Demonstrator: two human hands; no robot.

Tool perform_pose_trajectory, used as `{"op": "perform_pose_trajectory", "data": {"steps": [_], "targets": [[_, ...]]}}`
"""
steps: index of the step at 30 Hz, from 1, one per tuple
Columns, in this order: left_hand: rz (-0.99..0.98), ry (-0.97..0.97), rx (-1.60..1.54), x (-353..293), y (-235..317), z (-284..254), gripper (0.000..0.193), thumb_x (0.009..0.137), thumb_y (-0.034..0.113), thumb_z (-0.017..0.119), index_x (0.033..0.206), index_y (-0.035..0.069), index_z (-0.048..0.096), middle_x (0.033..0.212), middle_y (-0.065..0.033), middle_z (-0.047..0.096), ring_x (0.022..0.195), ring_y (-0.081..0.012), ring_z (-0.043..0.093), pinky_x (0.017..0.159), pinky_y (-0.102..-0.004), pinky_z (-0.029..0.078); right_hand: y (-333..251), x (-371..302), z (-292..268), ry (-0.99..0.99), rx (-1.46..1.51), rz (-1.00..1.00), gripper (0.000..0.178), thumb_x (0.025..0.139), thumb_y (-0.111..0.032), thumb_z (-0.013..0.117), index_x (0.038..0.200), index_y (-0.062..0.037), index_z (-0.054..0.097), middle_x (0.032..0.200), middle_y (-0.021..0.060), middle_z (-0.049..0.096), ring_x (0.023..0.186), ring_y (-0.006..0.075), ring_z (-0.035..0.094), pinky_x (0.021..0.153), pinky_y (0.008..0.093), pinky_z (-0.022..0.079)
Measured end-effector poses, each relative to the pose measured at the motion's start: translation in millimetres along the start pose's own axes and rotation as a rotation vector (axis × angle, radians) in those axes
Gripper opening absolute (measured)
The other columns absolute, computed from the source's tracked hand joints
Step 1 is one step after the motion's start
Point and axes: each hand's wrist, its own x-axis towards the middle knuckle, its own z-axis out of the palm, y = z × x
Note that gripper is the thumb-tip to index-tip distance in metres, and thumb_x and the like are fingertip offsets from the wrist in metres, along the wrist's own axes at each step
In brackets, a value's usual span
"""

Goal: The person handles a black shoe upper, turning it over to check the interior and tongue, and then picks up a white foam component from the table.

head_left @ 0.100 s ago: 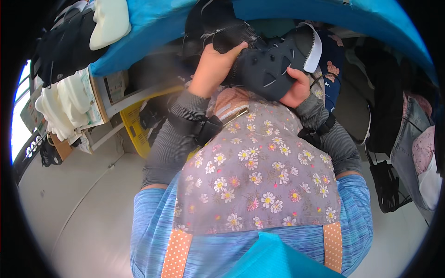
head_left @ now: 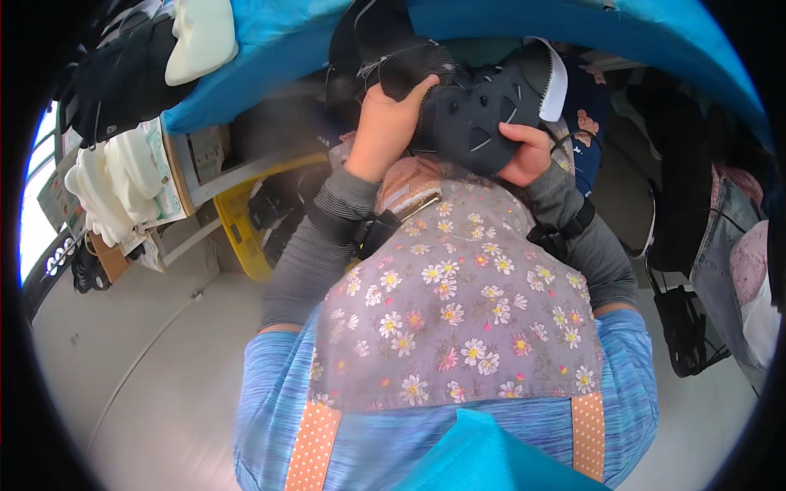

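Dark fabric piece [head_left: 479, 114] is up in both my hands, just beyond the top of my flowered apron [head_left: 442, 319] and near the blue cover [head_left: 639, 37].

"How does your left hand [head_left: 385, 127] hold it?"

"Gripping, with the thumb pointing right and laid against it near the black mesh [head_left: 419, 67]. My fingers are hidden underneath, so I can't tell how they bend."

"And your right hand [head_left: 528, 154]?"

"Closed on the lower right edge, thumb lying on the face beside a cutout. Those fingers are mostly out of sight too."

"What shows on that face?"

"Small dark round spots, triangular cutouts and short pale marks. A white strip [head_left: 556, 90] with a toothed edge curves just beyond my right hand; I can't tell whether it is joined on."

"What else is around you?"

"To my left, a yellow basket [head_left: 235, 233] with dark things inside, and farther left a row of white padded pieces [head_left: 123, 180]. Above those, a cream piece [head_left: 201, 45] lies against a black bundle [head_left: 123, 86]. Over on my right there's some denim cloth [head_left: 714, 266]. Grey sleeves [head_left: 299, 266] cover my forearms, with a black strap [head_left: 379, 235] near each wrist."
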Motion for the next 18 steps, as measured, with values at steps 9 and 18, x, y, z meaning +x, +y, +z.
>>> {"op": "perform_pose_trajectory", "data": {"steps": [9,18], "targets": [[0.287,0.123,0.144,-11.7,26.6,10.4,0.020,0.086,0.009,0.069,0.100,-0.006,0.067,0.093,-0.0097,0.072,0.083,-0.0128,0.064,0.079,-0.0278,0.050,-10.4,1.1,15.2,-0.067,0.171,0.027,0.051,0.086,-0.009,0.052,0.133,0.0090,0.043,0.130,0.0234,0.053,0.119,0.0356,0.055,0.107,0.0481,0.040],[0.069,-0.002,0.026,7.5,8.1,7.7,0.019,0.088,0.009,0.065,0.104,-0.003,0.066,0.098,-0.0046,0.070,0.087,-0.0123,0.062,0.082,-0.0265,0.048,-9.1,11.0,-3.1,0.041,0.095,0.075,0.046,0.088,-0.011,0.053,0.128,0.0100,0.047,0.126,0.0241,0.056,0.113,0.0342,0.059,0.103,0.0460,0.045]]}}
